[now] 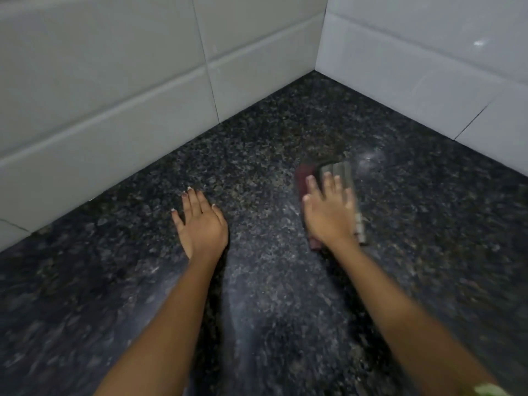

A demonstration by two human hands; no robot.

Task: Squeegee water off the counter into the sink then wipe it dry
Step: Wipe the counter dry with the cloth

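No text, label, brand, number or sign can be read anywhere in this view.
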